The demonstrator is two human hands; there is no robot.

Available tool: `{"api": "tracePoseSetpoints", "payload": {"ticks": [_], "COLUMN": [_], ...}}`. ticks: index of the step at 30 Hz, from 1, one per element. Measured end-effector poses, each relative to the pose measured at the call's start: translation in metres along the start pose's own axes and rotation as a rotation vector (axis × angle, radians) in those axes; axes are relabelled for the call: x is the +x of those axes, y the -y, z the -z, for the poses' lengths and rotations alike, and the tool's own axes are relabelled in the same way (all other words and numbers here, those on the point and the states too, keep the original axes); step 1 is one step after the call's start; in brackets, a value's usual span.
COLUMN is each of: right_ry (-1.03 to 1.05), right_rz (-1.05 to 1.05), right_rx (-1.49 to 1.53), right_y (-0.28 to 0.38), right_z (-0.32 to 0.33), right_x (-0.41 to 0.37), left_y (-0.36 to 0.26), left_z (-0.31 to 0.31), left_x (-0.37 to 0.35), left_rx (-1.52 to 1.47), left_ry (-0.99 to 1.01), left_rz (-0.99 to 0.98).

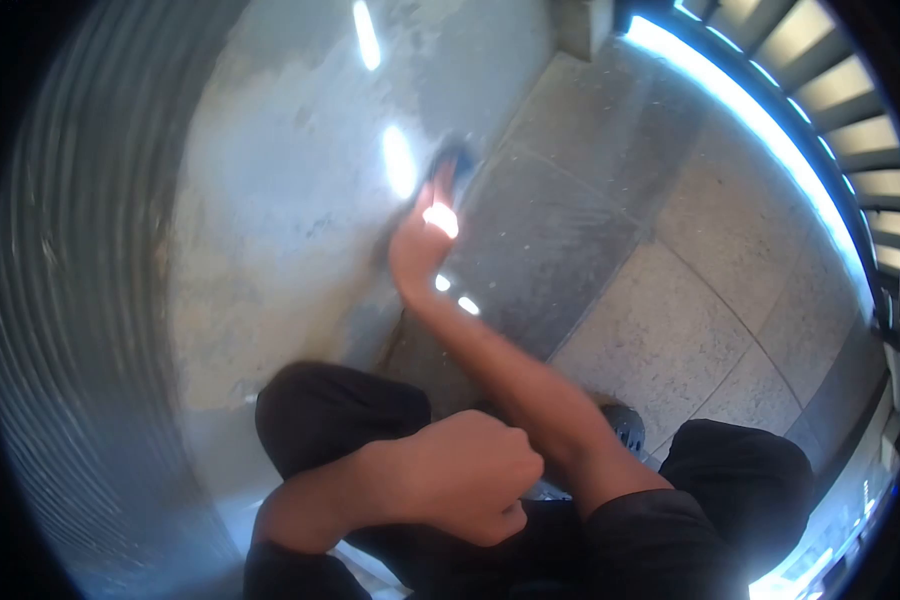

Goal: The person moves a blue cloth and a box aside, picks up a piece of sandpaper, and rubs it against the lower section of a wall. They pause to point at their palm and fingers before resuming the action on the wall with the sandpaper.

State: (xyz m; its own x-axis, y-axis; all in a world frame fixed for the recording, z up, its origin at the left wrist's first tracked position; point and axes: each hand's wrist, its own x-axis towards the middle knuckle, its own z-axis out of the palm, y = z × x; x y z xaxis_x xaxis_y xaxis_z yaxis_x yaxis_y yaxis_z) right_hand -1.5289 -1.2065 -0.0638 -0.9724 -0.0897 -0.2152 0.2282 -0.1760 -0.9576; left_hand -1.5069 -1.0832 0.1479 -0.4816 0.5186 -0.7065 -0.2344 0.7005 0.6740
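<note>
My right hand reaches forward along a pale, stained, shiny wall surface. Its fingers press on a small dark pad near the line where that surface meets the floor tiles. Motion smears the pad and fingertips, so its exact kind does not show. A bright spot of light falls on the back of this hand. Closer to my body, my left hand is curled into a fist above my lap, beside the right forearm. Nothing sticks out of the fist, and its palm side is hidden.
Grey and beige tiles make up the floor at right. Corrugated grey sheeting runs along the left. A slatted structure stands at upper right above a bright light strip. My dark-clad knees and a dark shoe are below.
</note>
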Motion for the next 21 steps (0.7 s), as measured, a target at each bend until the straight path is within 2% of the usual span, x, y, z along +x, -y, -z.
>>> {"api": "tracePoseSetpoints", "payload": {"ticks": [1,3,5,8,11,13,14,15,17,19,20,21], "right_ry": [-0.015,0.082,0.146,0.215,0.121,-0.079,0.000,0.009,-0.048,-0.193,-0.065,-0.053], "right_rz": [0.237,0.737,0.975,1.021,0.374,0.328,0.031,0.038,-0.628,-0.584,-0.207,0.373], "right_rx": [0.038,0.112,0.097,0.111,-0.063,-0.187,-0.199,-0.200,0.263,0.100,0.275,0.113], "right_y": [0.046,0.094,0.143,0.115,0.034,-0.064,-0.087,-0.087,-0.076,0.016,0.039,0.043], "right_z": [-0.001,-0.016,-0.030,-0.024,-0.001,0.011,0.023,0.022,0.011,-0.007,-0.007,-0.015], "right_x": [0.016,0.052,0.067,0.065,0.024,0.019,0.017,0.025,0.045,0.065,0.070,0.086], "left_y": [0.001,0.003,0.002,0.001,0.002,0.001,0.001,0.002,0.002,0.003,0.002,0.002], "left_z": [-0.001,-0.003,-0.008,-0.012,-0.020,-0.017,-0.016,-0.014,-0.013,-0.013,-0.013,-0.013], "left_x": [0.000,0.000,0.001,0.004,0.008,0.008,0.007,0.005,0.000,-0.001,-0.002,0.000], "left_rx": [-0.002,-0.014,-0.028,-0.013,-0.035,-0.034,-0.026,-0.028,-0.044,-0.068,-0.074,-0.085], "left_ry": [-0.002,-0.036,-0.030,-0.011,-0.034,-0.013,0.026,0.016,-0.006,-0.031,-0.039,-0.053], "left_rz": [-0.027,-0.025,-0.069,-0.063,-0.056,-0.027,-0.008,-0.009,-0.067,-0.077,-0.084,-0.077]}}
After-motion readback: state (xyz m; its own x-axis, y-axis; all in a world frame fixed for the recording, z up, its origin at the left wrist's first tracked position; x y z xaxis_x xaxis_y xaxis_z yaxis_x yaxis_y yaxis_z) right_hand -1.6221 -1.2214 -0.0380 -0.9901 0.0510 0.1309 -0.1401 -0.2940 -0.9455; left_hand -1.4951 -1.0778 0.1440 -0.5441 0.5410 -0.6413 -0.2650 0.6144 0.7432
